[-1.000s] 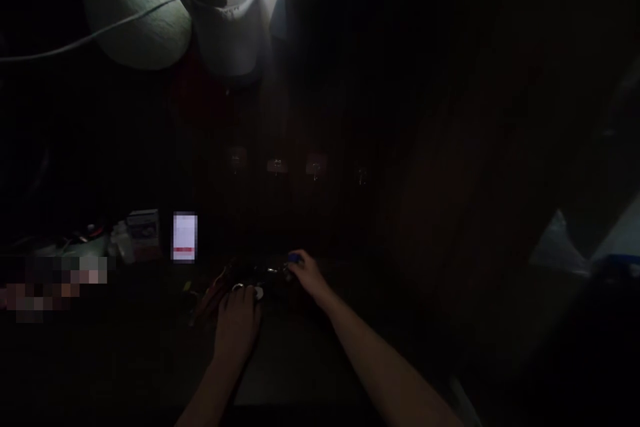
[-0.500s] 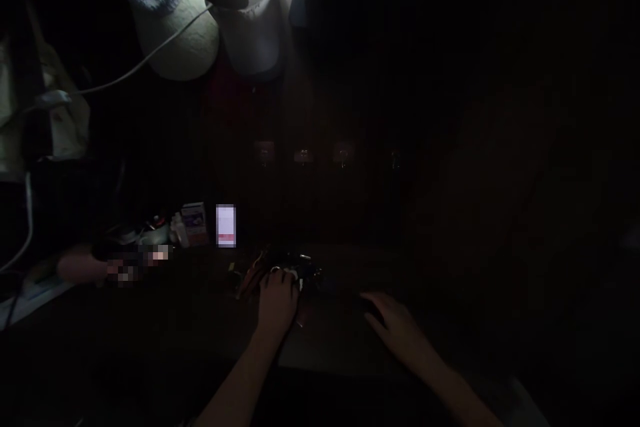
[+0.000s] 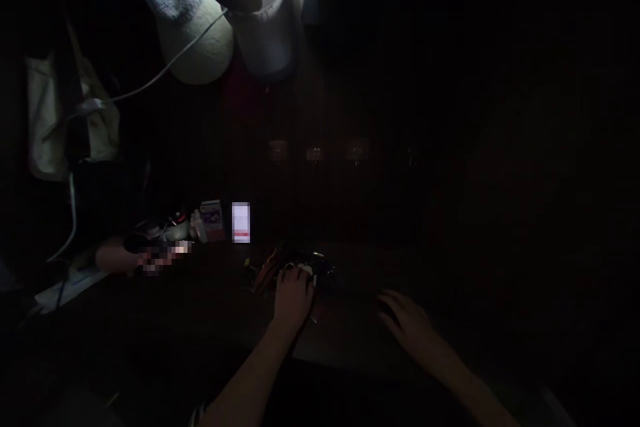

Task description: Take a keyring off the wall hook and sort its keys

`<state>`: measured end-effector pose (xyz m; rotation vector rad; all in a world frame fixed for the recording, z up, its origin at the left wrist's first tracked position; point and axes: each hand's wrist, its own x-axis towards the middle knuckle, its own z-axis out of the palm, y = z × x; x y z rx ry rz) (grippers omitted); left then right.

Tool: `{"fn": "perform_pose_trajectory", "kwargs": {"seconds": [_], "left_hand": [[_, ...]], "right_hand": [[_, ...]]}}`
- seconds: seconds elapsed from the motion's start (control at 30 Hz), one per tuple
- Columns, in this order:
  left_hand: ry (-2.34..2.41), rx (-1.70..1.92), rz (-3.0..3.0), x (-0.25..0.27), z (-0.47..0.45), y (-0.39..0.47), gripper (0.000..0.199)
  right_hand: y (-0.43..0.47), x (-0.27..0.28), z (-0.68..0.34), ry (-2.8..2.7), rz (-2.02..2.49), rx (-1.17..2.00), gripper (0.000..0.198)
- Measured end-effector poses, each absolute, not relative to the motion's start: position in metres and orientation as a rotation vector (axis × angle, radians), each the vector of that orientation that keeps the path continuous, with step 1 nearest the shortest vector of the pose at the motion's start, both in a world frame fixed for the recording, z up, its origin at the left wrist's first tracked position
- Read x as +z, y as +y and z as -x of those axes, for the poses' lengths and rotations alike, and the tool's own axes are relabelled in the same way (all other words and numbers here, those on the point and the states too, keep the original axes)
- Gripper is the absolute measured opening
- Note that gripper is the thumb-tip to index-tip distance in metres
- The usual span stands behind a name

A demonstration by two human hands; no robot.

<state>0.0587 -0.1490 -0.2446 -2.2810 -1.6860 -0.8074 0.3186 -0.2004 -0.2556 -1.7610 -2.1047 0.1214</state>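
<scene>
A dark heap of small tangled items (image 3: 267, 273) lies on the table, with reddish-brown cord-like strands on its left and small shiny bits on its right. My left hand (image 3: 294, 293) rests on the heap, its fingers curled down into it. What the fingertips hold is hidden in the dimness. A small white piece (image 3: 306, 269) shows by those fingers. To the right, my right hand (image 3: 409, 323) is over the dark tabletop, apart from the heap. Its fingers are stretched out, thumb apart from them, with nothing held.
Behind the heap stands a bright screen (image 3: 241, 222), beside a small box (image 3: 212, 220) and a white bottle (image 3: 199, 227). A pinkish rounded object (image 3: 116, 255) lies left. Caps (image 3: 197, 47) and a pale bag (image 3: 47, 120) hang above, with a white cable (image 3: 160, 73).
The whole view has shifted, so things appear farther right, and more of the hanging bag shows. My left hand stays on the heap; my right hand stays stretched out.
</scene>
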Motion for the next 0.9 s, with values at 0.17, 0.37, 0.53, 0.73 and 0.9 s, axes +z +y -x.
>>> {"fn": "perform_pose_trajectory", "kwargs": {"seconds": [0.17,0.37,0.53,0.73,0.9], "left_hand": [[-1.668,-0.854,2.28,-0.246,-0.059,-0.149,0.017],[-1.622,-0.857,2.322,-0.244,-0.058,-0.15,0.018],[-1.592,-0.869,2.353,-0.24,-0.059,-0.155,0.02],[-1.566,-0.976,2.377,-0.236,-0.055,-0.165,0.02],[-1.716,-0.877,2.117,-0.228,-0.027,-0.159,0.032]], "right_hand": [[-0.196,-0.264,-0.322,-2.096,1.725,0.07,0.043],[-0.193,-0.279,-0.321,-2.104,1.683,-0.094,0.041],[-0.193,-0.284,-0.319,-2.101,1.61,-0.181,0.04],[-0.196,-0.28,-0.318,-2.102,1.613,-0.158,0.041],[-0.201,-0.271,-0.316,-2.103,1.663,-0.096,0.04]]}}
